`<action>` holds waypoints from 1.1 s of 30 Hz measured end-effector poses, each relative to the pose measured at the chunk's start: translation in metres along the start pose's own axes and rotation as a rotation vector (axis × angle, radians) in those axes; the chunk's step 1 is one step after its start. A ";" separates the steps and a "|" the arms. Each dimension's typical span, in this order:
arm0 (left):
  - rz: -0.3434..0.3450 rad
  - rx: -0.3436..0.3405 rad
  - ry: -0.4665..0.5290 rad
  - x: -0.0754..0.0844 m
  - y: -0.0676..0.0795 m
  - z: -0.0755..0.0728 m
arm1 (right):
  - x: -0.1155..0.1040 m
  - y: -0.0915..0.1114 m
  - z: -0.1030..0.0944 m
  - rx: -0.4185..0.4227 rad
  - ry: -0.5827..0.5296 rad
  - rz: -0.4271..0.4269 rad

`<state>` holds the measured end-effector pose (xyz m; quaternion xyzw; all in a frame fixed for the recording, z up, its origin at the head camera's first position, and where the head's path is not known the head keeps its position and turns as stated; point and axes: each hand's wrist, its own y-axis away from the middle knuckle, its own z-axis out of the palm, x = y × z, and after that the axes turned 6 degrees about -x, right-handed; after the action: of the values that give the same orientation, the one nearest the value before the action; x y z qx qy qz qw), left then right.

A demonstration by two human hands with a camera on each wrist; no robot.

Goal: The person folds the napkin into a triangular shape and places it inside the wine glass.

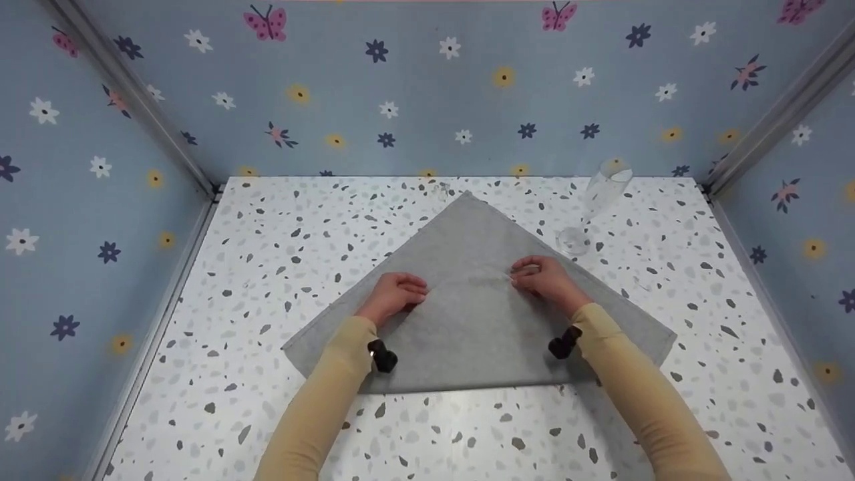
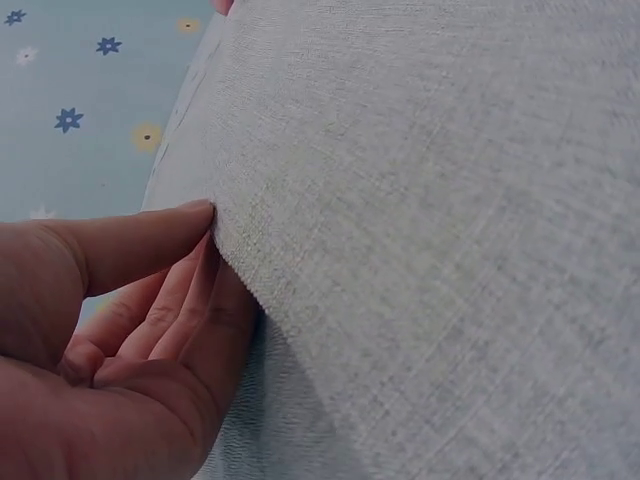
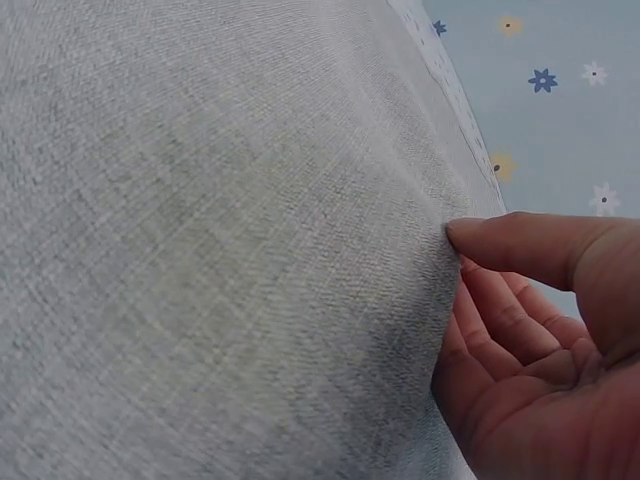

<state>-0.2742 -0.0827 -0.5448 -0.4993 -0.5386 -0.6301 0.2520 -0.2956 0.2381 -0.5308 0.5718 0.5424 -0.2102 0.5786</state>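
Note:
A grey cloth (image 1: 461, 234) lies on the speckled table, one corner pointing to the back and a straight edge along the front. Over its middle, my left hand (image 1: 399, 292) pinches an edge of a cloth layer. The left wrist view shows that hand's thumb (image 2: 150, 240) on top of the edge and the fingers underneath. My right hand (image 1: 544, 280) pinches the same layer farther right, slightly raised. In the right wrist view, the right thumb (image 3: 520, 245) presses the cloth from above, with fingers curled beneath. The hands are apart, with the layer stretched between them.
A clear stemmed glass (image 1: 606, 190) stands at the back right, its round foot (image 1: 573, 240) close to the cloth's right edge. Blue flowered panels (image 1: 427, 87) rise at the back and both sides of the white speckled table (image 1: 267, 234).

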 end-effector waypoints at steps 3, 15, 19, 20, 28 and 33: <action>0.030 0.024 0.012 0.006 -0.008 -0.002 | -0.004 -0.007 -0.002 0.019 0.004 -0.020; 0.036 0.071 0.005 0.029 -0.035 -0.006 | -0.013 -0.026 -0.013 0.132 0.011 -0.005; 0.009 0.030 -0.037 0.023 -0.034 -0.009 | -0.008 -0.028 -0.016 0.094 0.014 0.000; 0.011 0.018 -0.049 0.021 -0.033 -0.011 | -0.006 -0.028 -0.018 0.084 0.014 0.001; 0.001 0.015 -0.133 0.013 -0.019 -0.020 | 0.009 -0.017 -0.030 0.000 -0.015 -0.011; -0.005 0.023 -0.176 0.007 -0.011 -0.025 | 0.016 -0.006 -0.035 0.005 0.031 0.002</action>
<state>-0.2953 -0.1008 -0.5410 -0.5484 -0.5672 -0.5781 0.2079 -0.3092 0.2733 -0.5389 0.5771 0.5501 -0.2022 0.5687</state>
